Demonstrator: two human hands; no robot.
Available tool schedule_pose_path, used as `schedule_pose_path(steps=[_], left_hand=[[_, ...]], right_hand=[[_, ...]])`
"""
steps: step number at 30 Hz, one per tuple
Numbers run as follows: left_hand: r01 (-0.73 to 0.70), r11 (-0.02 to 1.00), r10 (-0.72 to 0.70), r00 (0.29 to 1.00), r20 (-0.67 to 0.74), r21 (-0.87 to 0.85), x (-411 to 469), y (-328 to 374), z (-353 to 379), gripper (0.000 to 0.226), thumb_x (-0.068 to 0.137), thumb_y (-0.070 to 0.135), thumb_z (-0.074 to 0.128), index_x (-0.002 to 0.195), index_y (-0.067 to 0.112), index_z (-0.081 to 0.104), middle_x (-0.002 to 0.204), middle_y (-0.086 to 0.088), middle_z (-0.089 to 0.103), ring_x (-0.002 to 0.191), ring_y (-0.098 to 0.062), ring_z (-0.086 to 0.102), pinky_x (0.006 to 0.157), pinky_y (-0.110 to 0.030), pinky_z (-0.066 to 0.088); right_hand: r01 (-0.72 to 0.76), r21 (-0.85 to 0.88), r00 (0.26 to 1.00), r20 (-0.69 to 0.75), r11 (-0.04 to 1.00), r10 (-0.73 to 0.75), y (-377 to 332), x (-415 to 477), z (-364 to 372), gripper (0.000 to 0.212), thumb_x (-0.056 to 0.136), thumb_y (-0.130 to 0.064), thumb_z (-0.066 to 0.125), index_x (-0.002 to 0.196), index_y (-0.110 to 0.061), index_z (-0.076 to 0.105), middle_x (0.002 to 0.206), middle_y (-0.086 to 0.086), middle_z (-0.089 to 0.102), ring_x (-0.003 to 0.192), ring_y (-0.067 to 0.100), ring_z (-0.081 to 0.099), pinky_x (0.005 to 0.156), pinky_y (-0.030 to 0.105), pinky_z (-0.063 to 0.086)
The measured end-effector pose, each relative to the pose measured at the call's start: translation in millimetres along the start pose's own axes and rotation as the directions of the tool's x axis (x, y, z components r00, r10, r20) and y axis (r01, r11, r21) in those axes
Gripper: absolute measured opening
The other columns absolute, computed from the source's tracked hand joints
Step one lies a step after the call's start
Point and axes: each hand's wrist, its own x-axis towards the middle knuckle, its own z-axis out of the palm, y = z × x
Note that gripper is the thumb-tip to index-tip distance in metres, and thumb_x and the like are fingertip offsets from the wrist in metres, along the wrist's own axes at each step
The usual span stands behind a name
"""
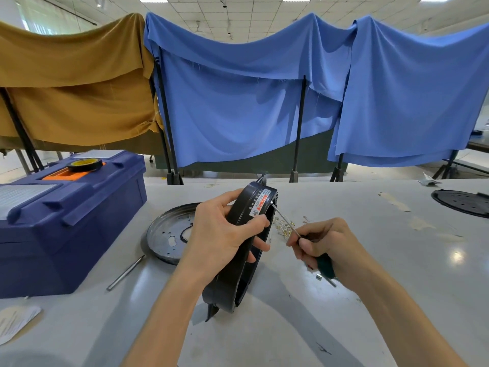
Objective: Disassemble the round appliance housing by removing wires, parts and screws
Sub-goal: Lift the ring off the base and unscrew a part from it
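Item: round black housing point(239, 260), stood on its edge near the middle of the table point(344, 327), labelled face turned right.

Left hand point(219, 234): fingers and thumb clamped across the housing's rim. This probably braces it upright so that the screw point(271, 203) beside the label faces the tool.

Right hand point(325, 245): fingers curled tight round a green-handled screwdriver point(325, 266), whose tip is set on that screw.

Loose parts: small fasteners point(284, 226) lie scattered just behind the hands, and a metal dish point(166, 234) lies flat to the left, judged already removed.

Surface: pale and scuffed, carrying:
- a blue toolbox point(66, 215) at the left edge, with a tape roll point(84, 165) on top
- a steel rod point(125, 272) beside the toolbox
- a black perforated disc point(463, 205) at the right edge

Room: blue cloth point(264, 88) and ochre cloth point(74, 75) hang on stands along the far edge.
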Motion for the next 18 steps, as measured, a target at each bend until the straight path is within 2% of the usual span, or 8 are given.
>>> schedule_pose_path(steps=[2,4,9,18], left_hand=[[-0.009,1.000,0.009,1.000,0.005,0.027,-0.2,1.9,1.6,0.038,0.080,0.010,0.073,0.104,0.037,0.062,0.081,-0.005,0.075,0.058,-0.028,0.072,0.041,-0.030,0.054],[-0.021,0.998,0.021,1.000,0.013,0.061,-0.5,3.2,5.1,0.038,0.080,0.011,0.074,0.104,0.038,0.062,0.081,-0.004,0.074,0.058,-0.026,0.072,0.041,-0.029,0.054],[-0.050,0.991,0.048,0.999,0.023,0.125,0.7,4.8,13.9,0.038,0.081,0.011,0.073,0.094,0.044,0.058,0.080,-0.006,0.073,0.056,-0.023,0.071,0.041,-0.030,0.054],[-0.040,0.987,0.037,0.999,0.022,0.153,2.5,4.4,16.6,0.041,0.081,0.013,0.073,0.108,0.038,0.055,0.084,-0.003,0.074,0.057,-0.021,0.072,0.042,-0.031,0.055]], right_hand=[[-0.045,0.110,0.993,0.114,0.993,0.032,4.1,-1.0,-0.6,0.014,0.073,0.010,0.056,0.078,0.009,0.070,0.057,0.017,0.056,0.040,0.020,0.040,0.047,0.023,0.036],[-0.078,0.162,0.986,0.159,0.984,0.052,9.4,0.3,-2.5,0.015,0.069,0.003,0.060,0.079,0.009,0.069,0.059,0.017,0.055,0.041,0.020,0.041,0.047,0.021,0.037],[-0.085,0.185,0.985,0.162,0.979,0.055,19.1,0.3,-9.5,0.014,0.069,0.000,0.061,0.078,0.007,0.070,0.059,0.016,0.055,0.041,0.020,0.043,0.048,0.020,0.039],[-0.096,0.169,0.987,0.145,0.981,0.072,27.3,0.4,-16.7,0.014,0.070,0.006,0.059,0.080,0.010,0.069,0.061,0.018,0.056,0.042,0.021,0.044,0.048,0.025,0.039]])
